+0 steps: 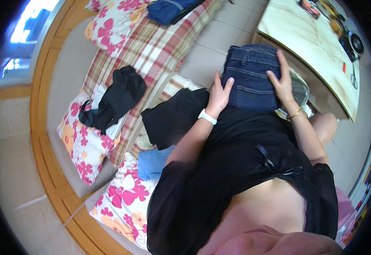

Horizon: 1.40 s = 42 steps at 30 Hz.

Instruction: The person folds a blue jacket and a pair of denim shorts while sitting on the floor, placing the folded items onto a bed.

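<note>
A folded pair of dark blue jeans (254, 78) rests at my lap, its waistband and pocket stitching facing up. My left hand (219, 92) presses along the left edge of the bundle, thumb on top. On the right edge lies my right hand (281, 78), with its fingers along the side and its thumb over the denim. Just left of my left forearm, black folded fabric (175, 116) is spread on the sofa seat. Below that sits a light blue folded cloth (153, 162), partly hidden by my arm.
Crumpled black garments (118, 95) lie on the plaid sofa cover (160, 41) near a floral cushion (80, 137). Folded blue clothes (169, 11) are at the sofa's far end. A marble-topped table (300, 38) at right carries scissors (353, 79) and a black round device (354, 44).
</note>
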Available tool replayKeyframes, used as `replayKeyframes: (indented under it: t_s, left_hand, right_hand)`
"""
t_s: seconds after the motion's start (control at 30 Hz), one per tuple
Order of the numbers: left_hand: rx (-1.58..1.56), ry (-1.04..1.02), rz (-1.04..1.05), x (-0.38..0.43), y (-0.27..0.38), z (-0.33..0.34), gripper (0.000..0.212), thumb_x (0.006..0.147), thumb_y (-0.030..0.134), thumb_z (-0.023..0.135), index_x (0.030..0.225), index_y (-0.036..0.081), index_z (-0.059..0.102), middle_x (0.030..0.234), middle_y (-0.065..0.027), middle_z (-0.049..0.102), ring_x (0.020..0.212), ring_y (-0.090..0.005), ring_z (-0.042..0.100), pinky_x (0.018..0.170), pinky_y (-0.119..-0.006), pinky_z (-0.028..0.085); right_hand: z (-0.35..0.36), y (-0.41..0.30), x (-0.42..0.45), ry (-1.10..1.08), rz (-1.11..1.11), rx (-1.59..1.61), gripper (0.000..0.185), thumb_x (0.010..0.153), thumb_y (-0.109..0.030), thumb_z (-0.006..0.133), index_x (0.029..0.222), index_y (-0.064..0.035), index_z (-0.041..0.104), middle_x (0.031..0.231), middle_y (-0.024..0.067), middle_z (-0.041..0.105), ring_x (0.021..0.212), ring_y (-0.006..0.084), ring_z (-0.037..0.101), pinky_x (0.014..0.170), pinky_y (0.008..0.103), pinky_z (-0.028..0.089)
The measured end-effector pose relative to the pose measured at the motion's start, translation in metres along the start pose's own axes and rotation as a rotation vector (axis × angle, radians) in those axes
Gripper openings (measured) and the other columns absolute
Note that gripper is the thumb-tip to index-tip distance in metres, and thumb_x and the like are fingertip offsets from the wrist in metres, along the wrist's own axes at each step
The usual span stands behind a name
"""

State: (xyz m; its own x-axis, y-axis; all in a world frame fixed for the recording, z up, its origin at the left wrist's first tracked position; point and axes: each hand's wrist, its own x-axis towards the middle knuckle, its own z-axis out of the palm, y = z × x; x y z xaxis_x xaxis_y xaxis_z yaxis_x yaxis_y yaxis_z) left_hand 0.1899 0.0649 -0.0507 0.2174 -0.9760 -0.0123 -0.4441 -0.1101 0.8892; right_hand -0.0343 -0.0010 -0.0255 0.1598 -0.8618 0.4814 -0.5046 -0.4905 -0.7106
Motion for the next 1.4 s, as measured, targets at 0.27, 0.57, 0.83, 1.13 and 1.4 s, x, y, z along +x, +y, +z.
replayKeyframes:
  t_s: [0.27,0.57,0.83,1.13,1.4]
  left_hand:
    - [-0.757,-0.289,-0.339,0.007,0.003,-0.014,0.054,0.083,0.029,0.061,0.118,-0.009,0.045,0.113,-0.0153,0.054,0.103,-0.0201,0.052,0.092,-0.030,0.039]
    - [-0.207,0.231,0.194,0.008,0.002,-0.047,0.038,0.078,0.016,0.065,0.108,-0.002,0.050,0.095,-0.0137,0.061,0.085,-0.0207,0.059,0.074,-0.031,0.047]
    - [0.878,0.620,-0.014,0.013,-0.054,-0.231,0.086,0.060,0.015,0.077,0.131,0.004,0.030,0.136,-0.0245,0.027,0.124,-0.0400,0.030,0.101,-0.045,0.028]
    - [1.161,0.433,-0.383,0.013,-0.136,-0.257,0.108,0.054,0.028,0.082,0.139,0.011,0.017,0.140,-0.0216,0.023,0.128,-0.0361,0.027,0.102,-0.047,0.027]
    - [1.229,0.474,-0.266,0.030,-0.136,-0.255,0.077,0.063,0.033,0.072,0.126,0.003,0.038,0.119,-0.0181,0.049,0.103,-0.0299,0.053,0.085,-0.040,0.043]
  right_hand:
    - [-0.020,0.051,-0.011,-0.245,0.932,0.913,0.061,0.082,-0.031,0.063,0.128,-0.0003,0.038,0.121,0.0117,0.050,0.107,0.0212,0.049,0.093,0.0307,0.038]
    - [-0.038,0.051,-0.004,-0.334,0.940,0.820,0.046,0.081,-0.029,0.064,0.115,-0.0038,0.048,0.108,0.0064,0.058,0.096,0.0167,0.056,0.087,0.0308,0.043]
    - [-0.042,0.054,-0.012,-0.311,0.980,0.777,0.052,0.081,-0.032,0.063,0.119,-0.0011,0.045,0.112,0.0092,0.055,0.100,0.0198,0.054,0.089,0.0328,0.042]
    - [-0.050,0.053,-0.021,-0.288,0.981,0.801,0.054,0.082,-0.032,0.062,0.121,0.0005,0.043,0.115,0.0118,0.054,0.104,0.0218,0.053,0.092,0.0342,0.041]
    - [-0.056,0.079,-0.038,-0.124,1.062,0.677,0.069,0.078,-0.037,0.066,0.125,0.0039,0.037,0.120,0.0147,0.049,0.109,0.0244,0.049,0.094,0.0350,0.038]
